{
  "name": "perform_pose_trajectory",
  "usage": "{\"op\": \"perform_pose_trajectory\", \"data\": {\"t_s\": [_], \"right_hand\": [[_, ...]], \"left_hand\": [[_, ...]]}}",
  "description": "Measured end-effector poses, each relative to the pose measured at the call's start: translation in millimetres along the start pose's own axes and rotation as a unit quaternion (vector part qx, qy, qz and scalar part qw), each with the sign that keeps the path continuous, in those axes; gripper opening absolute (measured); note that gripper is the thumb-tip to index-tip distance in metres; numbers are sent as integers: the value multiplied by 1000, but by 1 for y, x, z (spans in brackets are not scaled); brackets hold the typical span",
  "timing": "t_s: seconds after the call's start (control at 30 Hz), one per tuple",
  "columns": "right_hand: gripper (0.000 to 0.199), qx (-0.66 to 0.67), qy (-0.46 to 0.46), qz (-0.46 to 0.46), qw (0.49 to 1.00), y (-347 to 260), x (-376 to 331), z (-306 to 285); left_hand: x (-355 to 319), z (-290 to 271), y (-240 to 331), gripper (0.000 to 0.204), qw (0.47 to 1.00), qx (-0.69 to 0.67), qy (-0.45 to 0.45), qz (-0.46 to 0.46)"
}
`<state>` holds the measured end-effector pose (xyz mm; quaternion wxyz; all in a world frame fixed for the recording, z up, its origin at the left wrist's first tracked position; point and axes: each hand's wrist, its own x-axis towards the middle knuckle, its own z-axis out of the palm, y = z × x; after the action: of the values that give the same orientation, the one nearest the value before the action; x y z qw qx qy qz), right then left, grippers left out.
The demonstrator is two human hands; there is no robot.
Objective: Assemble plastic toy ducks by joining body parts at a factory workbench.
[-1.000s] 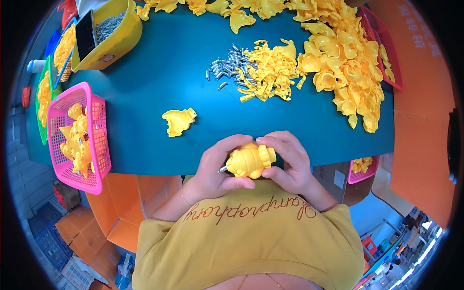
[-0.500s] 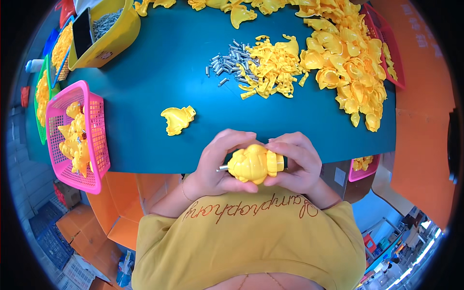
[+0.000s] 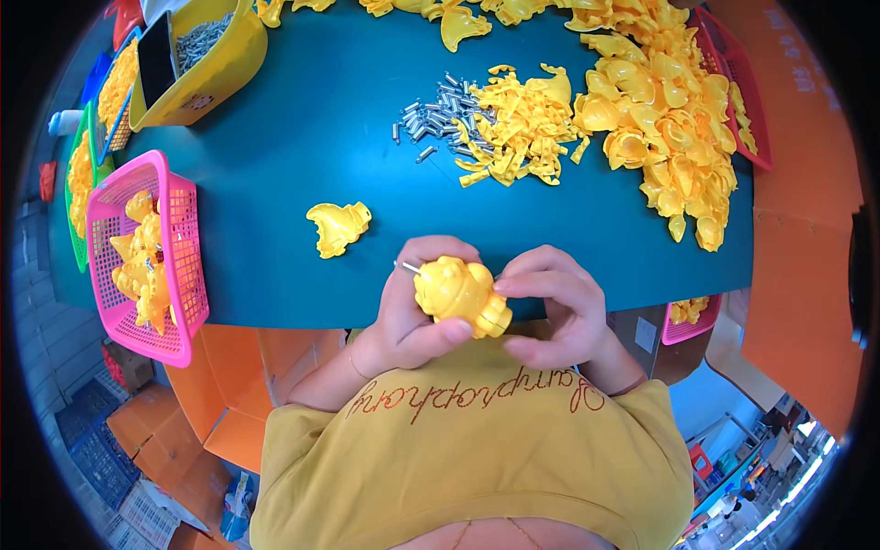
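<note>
A yellow toy figure (image 3: 460,293) is gripped by both the left hand (image 3: 412,307) and the right hand (image 3: 555,307) at the tabletop's (image 3: 302,128) near edge — judged mid-assembly, with one loose half-shell (image 3: 337,226) nearby, finished figures in the pink basket (image 3: 179,275) at the left edge, and many shells (image 3: 669,119) still piled at the far right corner.

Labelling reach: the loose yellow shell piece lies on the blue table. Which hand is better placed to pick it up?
Left, probably. The loose shell piece lies up and left of the left hand; the right hand would have to cross over the yellow toy that both hold.
</note>
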<state>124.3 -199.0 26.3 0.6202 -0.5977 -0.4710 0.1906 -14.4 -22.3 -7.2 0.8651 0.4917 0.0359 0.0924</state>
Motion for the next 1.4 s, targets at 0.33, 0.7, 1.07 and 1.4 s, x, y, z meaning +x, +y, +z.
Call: {"op": "perform_pose_trajectory", "data": {"t_s": [0.33, 0.7, 1.07, 1.4], "right_hand": [[35, -117, 79, -7, 990, 15, -1, 14], [71, -70, -22, 72, 995, 33, -12, 2], [76, -71, -186, 89, 976, 25, 18, -22], [77, 27, -172, 147, 974, 32, 10, -23]], "left_hand": [[20, -1, 2, 84, 934, 309, 117, 135], [22, -10, 35, 93, 914, 402, -49, -36], [21, -4, 32, 85, 886, 449, -114, -20], [17, -3, 17, 75, 929, 365, -62, 0]]}}
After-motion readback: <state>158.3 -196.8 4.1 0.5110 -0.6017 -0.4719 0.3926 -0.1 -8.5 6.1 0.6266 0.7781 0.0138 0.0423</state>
